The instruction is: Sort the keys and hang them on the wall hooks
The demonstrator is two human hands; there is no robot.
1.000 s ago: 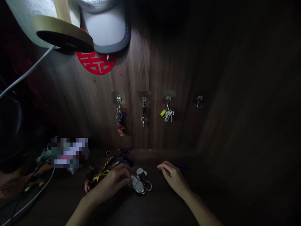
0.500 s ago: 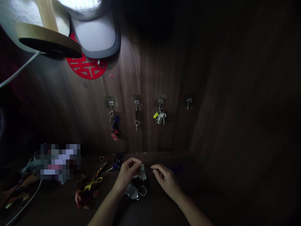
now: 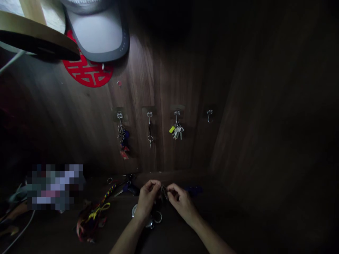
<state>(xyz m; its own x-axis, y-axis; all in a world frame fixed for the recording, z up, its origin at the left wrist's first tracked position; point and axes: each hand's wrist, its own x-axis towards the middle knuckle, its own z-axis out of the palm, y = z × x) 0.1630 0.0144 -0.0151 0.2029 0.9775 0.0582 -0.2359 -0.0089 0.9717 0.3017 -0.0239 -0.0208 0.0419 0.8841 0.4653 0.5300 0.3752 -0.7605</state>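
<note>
My left fingers (image 3: 156, 185) pinch the keys (image 3: 163, 194), which hang downward, long axis steep (whether my right fingers (image 3: 174, 188), close by, grip them too, I cannot tell).

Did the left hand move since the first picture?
Yes, the left hand moved right: against the fixed wall hook holding the yellow-tagged keys, it's now closer sideways.

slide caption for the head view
Left hand holding small keys, right hand close beside them, below four wall hooks.
</note>
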